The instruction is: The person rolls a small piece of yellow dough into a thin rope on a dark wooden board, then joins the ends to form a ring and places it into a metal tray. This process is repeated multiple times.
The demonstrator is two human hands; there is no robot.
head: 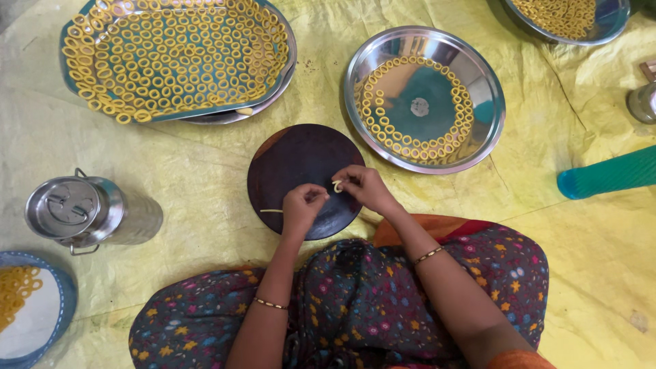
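Right hand (pixel 365 188) pinches a small dough ring (pixel 337 184) at its fingertips | left hand (pixel 303 205) closed, fingertips touching same dough | both over dark round board (pixel 294 154) | thin dough strip (pixel 271 210) at board's 8 o'clock | steel plate (pixel 485 89) with rings at 1 o'clock | lidded steel can (pixel 89 212) at 9 o'clock

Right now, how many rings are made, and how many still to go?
The teal tray is packed with dough rings. The steel plate has rings only round its rim, its middle bare. Both hands, left hand and right hand, curl a dough strip over the round board.
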